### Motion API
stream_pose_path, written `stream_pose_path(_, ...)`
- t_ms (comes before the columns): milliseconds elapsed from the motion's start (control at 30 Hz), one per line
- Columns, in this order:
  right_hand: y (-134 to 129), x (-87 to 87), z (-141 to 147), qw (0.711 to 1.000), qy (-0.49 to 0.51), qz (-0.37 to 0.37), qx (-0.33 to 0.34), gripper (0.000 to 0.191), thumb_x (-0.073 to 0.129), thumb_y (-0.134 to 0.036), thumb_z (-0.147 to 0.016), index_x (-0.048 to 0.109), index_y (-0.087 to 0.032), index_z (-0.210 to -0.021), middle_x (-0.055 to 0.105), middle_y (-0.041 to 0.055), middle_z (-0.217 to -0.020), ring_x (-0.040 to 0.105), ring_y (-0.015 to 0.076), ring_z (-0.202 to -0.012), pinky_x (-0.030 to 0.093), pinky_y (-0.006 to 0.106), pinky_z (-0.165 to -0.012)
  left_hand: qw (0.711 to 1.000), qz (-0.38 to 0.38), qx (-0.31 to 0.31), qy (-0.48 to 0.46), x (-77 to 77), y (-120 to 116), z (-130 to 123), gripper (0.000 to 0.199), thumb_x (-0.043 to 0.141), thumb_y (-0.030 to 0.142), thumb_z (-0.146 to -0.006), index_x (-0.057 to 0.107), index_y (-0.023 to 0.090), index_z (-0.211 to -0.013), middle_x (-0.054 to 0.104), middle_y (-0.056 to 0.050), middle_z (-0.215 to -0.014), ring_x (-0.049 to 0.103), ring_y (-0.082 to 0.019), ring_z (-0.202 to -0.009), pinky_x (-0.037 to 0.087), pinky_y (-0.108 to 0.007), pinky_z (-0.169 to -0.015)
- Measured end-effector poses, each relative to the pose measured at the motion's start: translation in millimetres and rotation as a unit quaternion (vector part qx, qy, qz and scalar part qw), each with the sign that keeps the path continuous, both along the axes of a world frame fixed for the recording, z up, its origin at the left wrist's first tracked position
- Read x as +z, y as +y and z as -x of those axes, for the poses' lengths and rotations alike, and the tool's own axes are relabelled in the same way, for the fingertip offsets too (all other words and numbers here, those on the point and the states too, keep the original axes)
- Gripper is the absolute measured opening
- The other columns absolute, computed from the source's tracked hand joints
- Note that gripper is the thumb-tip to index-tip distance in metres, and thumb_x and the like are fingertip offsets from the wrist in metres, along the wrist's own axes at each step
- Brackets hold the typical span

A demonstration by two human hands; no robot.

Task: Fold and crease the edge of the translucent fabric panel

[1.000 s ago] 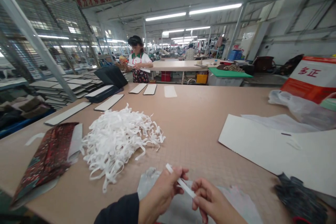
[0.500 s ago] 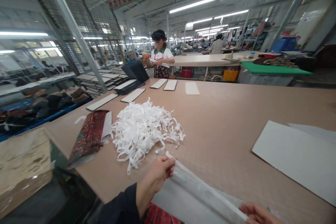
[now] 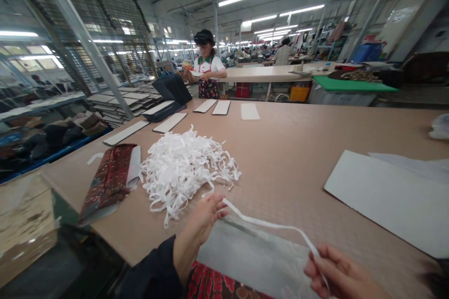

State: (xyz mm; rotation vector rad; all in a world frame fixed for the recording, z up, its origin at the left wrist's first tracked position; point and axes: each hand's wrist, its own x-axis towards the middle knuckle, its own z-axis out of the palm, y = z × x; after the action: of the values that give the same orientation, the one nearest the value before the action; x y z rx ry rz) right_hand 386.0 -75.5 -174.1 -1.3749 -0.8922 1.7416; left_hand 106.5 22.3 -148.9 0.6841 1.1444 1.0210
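A narrow white strip (image 3: 266, 223) runs in a slack arc between my two hands. My left hand (image 3: 205, 217) has its fingers drawn together at the strip's far end. The thumb side is partly hidden. My right hand (image 3: 333, 266) pinches the other end between thumb and fingers, with a short tail hanging below. Under the strip lies a grey-white sheet (image 3: 256, 254), and red patterned fabric (image 3: 213, 285) shows along its near edge. A heap of white strips (image 3: 185, 168) sits just beyond my left hand.
Left of the heap lies a folded red patterned piece (image 3: 108, 177). White panels (image 3: 170, 123) line the table's far left, beside a dark case (image 3: 171, 88). Large white boards (image 3: 382, 196) lie at right. A co-worker (image 3: 208, 67) stands across the table (image 3: 287, 149).
My right hand has moved up and left. The strip, nearly straight before, now bows loosely upward and apart from the sheet. The view has shifted slightly right.
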Motion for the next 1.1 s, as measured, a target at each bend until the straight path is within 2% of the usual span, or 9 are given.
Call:
stream_pose_path(67, 3.7, 19.5, 9.9, 0.986, 0.089, 0.001, -0.14, 0.028, 0.069, -0.042, -0.066, 0.056, -0.02, -0.079, 0.067, 0.0027, -0.08, 0.061, 0.0134, -0.067, 0.048, 0.025, -0.065, 0.998, -0.015, -0.033, 0.056, 3.0, -7.0, -10.7, 0.043, 0.069, 0.037, -0.065, 0.057, 0.016, -0.101, 0.057, -0.01, -0.108, 0.056, -0.02, -0.094, 0.045, -0.03, -0.077)
stream_pose_path(100, 6.1, 27.0, 15.1, 0.976, 0.125, 0.002, -0.175, 0.029, 0.071, -0.038, -0.065, 0.055, -0.02, -0.081, 0.067, 0.0033, -0.084, 0.062, 0.0138, -0.071, 0.048, 0.027, -0.07, 0.994, -0.033, -0.057, 0.089, 4.2, -11.6, -17.4, 0.047, 0.069, 0.038, -0.065, 0.056, 0.017, -0.105, 0.057, -0.009, -0.11, 0.054, -0.021, -0.097, 0.044, -0.031, -0.08)
stream_pose_path(200, 13.8, 36.6, 30.3, 0.956, 0.201, 0.003, -0.213, 0.032, 0.075, -0.031, -0.062, 0.055, -0.018, -0.082, 0.067, 0.0046, -0.086, 0.063, 0.0152, -0.078, 0.049, 0.028, -0.074, 0.966, -0.102, -0.167, 0.171, 7.7, -26.5, -39.8, 0.039, 0.062, 0.044, -0.069, 0.061, 0.019, -0.099, 0.063, -0.006, -0.1, 0.054, -0.022, -0.096, 0.041, -0.031, -0.084)
stream_pose_path(333, 17.7, 30.1, 46.5, 0.937, 0.252, -0.005, -0.242, 0.03, 0.074, -0.028, -0.064, 0.056, -0.016, -0.084, 0.067, 0.005, -0.089, 0.063, 0.0156, -0.082, 0.049, 0.026, -0.077, 0.936, -0.153, -0.271, 0.168, 9.3, -43.5, -67.1, 0.035, 0.053, 0.051, -0.073, 0.066, 0.02, -0.087, 0.065, -0.005, -0.088, 0.056, -0.021, -0.089, 0.043, -0.029, -0.077)
stream_pose_path(500, 17.2, 21.8, 53.1, 0.918, 0.288, -0.022, -0.272, 0.023, 0.072, -0.024, -0.066, 0.057, -0.017, -0.081, 0.067, 0.0039, -0.091, 0.062, 0.015, -0.086, 0.048, 0.027, -0.082, 0.951, -0.039, -0.291, 0.097, -3.9, -51.0, -75.3, 0.04, 0.064, 0.055, -0.06, 0.061, 0.017, -0.071, 0.059, -0.002, -0.064, 0.053, -0.014, -0.058, 0.042, -0.024, -0.053)
stream_pose_path(667, 14.9, 17.2, 25.2, 0.905, 0.289, -0.028, -0.311, 0.019, 0.07, -0.023, -0.068, 0.06, -0.022, -0.083, 0.066, -0.0015, -0.082, 0.062, 0.0142, -0.082, 0.05, 0.028, -0.081, 0.964, 0.02, -0.247, 0.096, -15.7, -42.4, -48.6, 0.039, 0.071, 0.051, -0.053, 0.056, 0.016, -0.063, 0.056, 0.001, -0.057, 0.045, -0.009, -0.047, 0.037, -0.022, -0.047)
stream_pose_path(800, 7.3, -4.4, -11.9, 0.917, 0.216, -0.048, -0.331, 0.022, 0.067, -0.028, -0.07, 0.063, -0.023, -0.091, 0.065, 0.0004, -0.096, 0.059, 0.0169, -0.095, 0.049, 0.029, -0.085, 0.962, 0.016, -0.226, 0.152, -23.2, -30.6, -12.1, 0.034, 0.07, 0.046, -0.054, 0.058, 0.015, -0.063, 0.054, 0.002, -0.055, 0.044, -0.009, -0.046, 0.035, -0.021, -0.046)
stream_pose_path(967, -3.4, -48.6, -37.7, 0.969, -0.036, -0.027, -0.241, 0.03, 0.066, -0.043, -0.066, 0.066, -0.02, -0.083, 0.065, 0.0054, -0.1, 0.058, 0.0251, -0.093, 0.048, 0.035, -0.083, 0.929, -0.053, -0.179, 0.321, -40.0, -18.0, 23.0, 0.019, 0.059, 0.035, -0.065, 0.062, 0.016, -0.065, 0.049, 0.004, -0.051, 0.043, -0.011, -0.046, 0.032, -0.023, -0.047)
stream_pose_path(1100, -5.6, -67.5, -39.4, 0.939, -0.3, -0.065, -0.154, 0.028, 0.061, -0.048, -0.065, 0.066, -0.024, -0.079, 0.068, 0.0032, -0.087, 0.059, 0.0272, -0.088, 0.044, 0.038, -0.086, 0.898, -0.131, -0.137, 0.398, -54.9, -7.3, 33.0, 0.01, 0.057, 0.025, -0.064, 0.061, 0.017, -0.068, 0.058, 0.0, -0.062, 0.054, -0.018, -0.064, 0.038, -0.027, -0.061)
